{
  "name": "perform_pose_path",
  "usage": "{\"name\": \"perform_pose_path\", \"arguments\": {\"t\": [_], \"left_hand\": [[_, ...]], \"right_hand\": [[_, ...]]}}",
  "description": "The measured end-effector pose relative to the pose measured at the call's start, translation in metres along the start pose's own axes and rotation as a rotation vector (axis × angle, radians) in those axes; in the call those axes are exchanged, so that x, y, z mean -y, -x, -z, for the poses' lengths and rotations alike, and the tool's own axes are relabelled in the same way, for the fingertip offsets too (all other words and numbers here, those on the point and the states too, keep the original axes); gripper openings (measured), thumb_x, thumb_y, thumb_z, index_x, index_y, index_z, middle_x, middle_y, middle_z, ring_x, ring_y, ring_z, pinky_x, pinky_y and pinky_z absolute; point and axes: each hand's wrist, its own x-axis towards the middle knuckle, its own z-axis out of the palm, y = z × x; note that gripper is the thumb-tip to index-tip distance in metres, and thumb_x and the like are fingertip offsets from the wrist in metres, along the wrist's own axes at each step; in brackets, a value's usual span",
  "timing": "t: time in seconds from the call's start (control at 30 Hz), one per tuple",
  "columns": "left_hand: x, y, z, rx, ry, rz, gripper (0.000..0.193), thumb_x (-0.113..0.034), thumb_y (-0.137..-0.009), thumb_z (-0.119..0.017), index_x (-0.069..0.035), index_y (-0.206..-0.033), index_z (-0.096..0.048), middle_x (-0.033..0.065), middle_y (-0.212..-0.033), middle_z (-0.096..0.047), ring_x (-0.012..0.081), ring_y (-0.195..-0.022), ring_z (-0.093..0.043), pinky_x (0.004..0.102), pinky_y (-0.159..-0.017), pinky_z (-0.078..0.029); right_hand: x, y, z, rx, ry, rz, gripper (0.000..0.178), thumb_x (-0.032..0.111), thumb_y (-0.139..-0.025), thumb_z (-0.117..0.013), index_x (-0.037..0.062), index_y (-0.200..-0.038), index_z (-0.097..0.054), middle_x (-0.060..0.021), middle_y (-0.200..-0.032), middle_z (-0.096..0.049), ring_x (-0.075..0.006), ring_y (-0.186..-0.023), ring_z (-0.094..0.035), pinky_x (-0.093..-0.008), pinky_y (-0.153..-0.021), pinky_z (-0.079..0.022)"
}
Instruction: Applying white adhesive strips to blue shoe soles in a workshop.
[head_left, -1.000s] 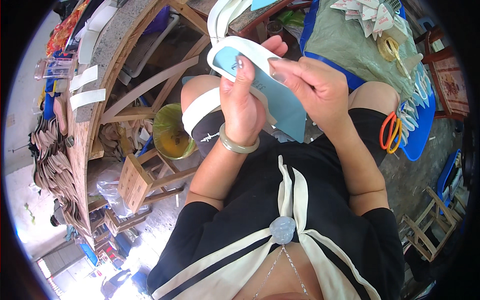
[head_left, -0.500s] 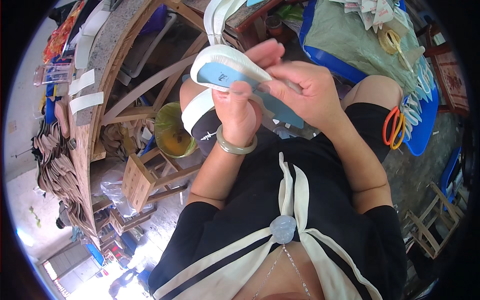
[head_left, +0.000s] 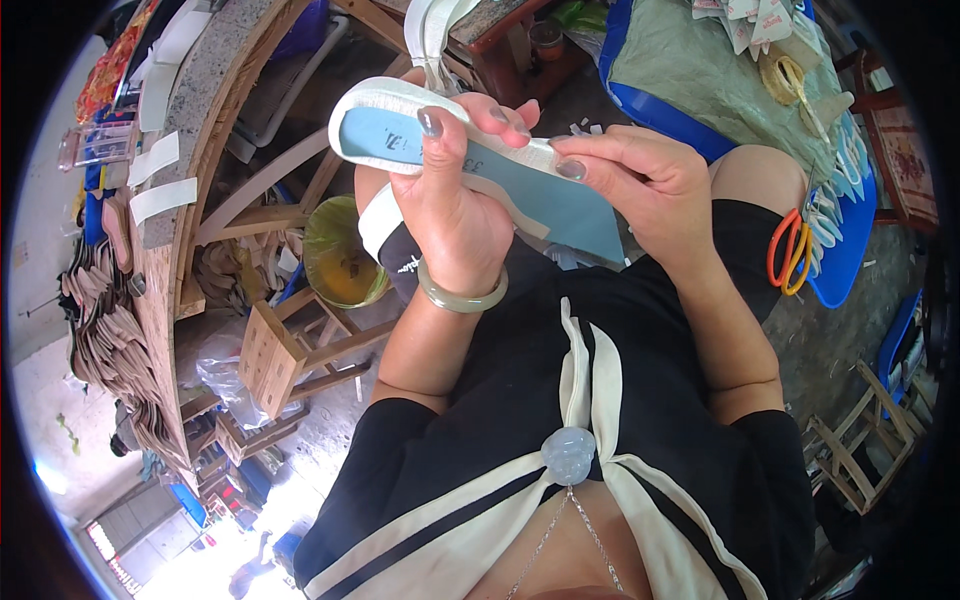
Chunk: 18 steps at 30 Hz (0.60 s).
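A light blue insole (head_left: 545,195), sole-shaped with small dark print, is held up above my lap. A white strip (head_left: 362,97) wraps round its rounded heel end and runs along both sides. My left hand (head_left: 455,205) grips the insole from beneath, thumb across the blue face near the heel and fingers at the far edge. At that far edge, my right hand (head_left: 655,185) pinches the white strip between thumb and forefinger. The insole's wide end reaches below the right hand, its side uncovered there. Part of the insole is hidden by my left hand.
White strips (head_left: 428,45) hang at the table edge ahead. On the right, a blue tray (head_left: 845,270) holds insole pieces, with orange-handled scissors (head_left: 790,250) by my knee. A wooden stool (head_left: 275,360) and yellow-lined bin (head_left: 345,255) stand left, below a bench (head_left: 165,300).
The insole has shifted left and turned to show more of its blue face. My right hand has moved right along the edge, now pinching the strip further from the heel.
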Motion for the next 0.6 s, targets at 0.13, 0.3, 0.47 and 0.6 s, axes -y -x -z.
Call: {"name": "perform_pose_path", "arguments": {"t": [0.13, 0.3, 0.47, 0.6], "left_hand": [[0.001, 0.002, 0.004, 0.115, -0.068, -0.070, 0.024, -0.026, -0.093, -0.058, -0.004, -0.099, -0.052, 0.0088, -0.083, -0.057, 0.0191, -0.076, -0.059, 0.0425, -0.079, -0.052], [0.013, 0.009, 0.004, 0.078, -0.173, -0.106, 0.024, -0.025, -0.091, -0.061, -0.003, -0.099, -0.057, 0.0122, -0.096, -0.062, 0.0193, -0.087, -0.060, 0.0350, -0.082, -0.050], [0.028, 0.011, 0.017, 0.137, -0.197, 0.196, 0.027, -0.021, -0.088, -0.065, -0.001, -0.105, -0.059, 0.0152, -0.117, -0.059, 0.0189, -0.103, -0.057, 0.0319, -0.091, -0.045], [0.021, 0.008, 0.009, 0.075, -0.177, 0.235, 0.029, -0.023, -0.089, -0.064, 0.001, -0.103, -0.059, 0.0150, -0.110, -0.061, 0.0216, -0.102, -0.059, 0.0346, -0.091, -0.046]], "right_hand": [[-0.003, -0.002, -0.009, 0.010, -0.018, -0.047, 0.016, 0.009, -0.084, -0.068, -0.0016, -0.095, -0.069, -0.0048, -0.074, -0.064, -0.0089, -0.067, -0.057, -0.0211, -0.059, -0.043], [-0.001, -0.007, -0.005, -0.019, 0.028, -0.036, 0.015, 0.011, -0.083, -0.068, -0.0009, -0.092, -0.069, -0.0076, -0.078, -0.067, -0.0101, -0.070, -0.061, -0.0223, -0.062, -0.047], [-0.004, -0.013, 0.006, 0.069, -0.142, -0.291, 0.016, 0.013, -0.086, -0.065, 0.0005, -0.094, -0.070, -0.0064, -0.080, -0.069, -0.0071, -0.074, -0.062, -0.0215, -0.065, -0.049], [-0.010, -0.008, 0.016, -0.015, -0.485, -0.382, 0.019, 0.014, -0.089, -0.062, 0.0007, -0.101, -0.069, -0.0015, -0.081, -0.068, -0.0048, -0.071, -0.060, -0.0189, -0.064, -0.048]]}}
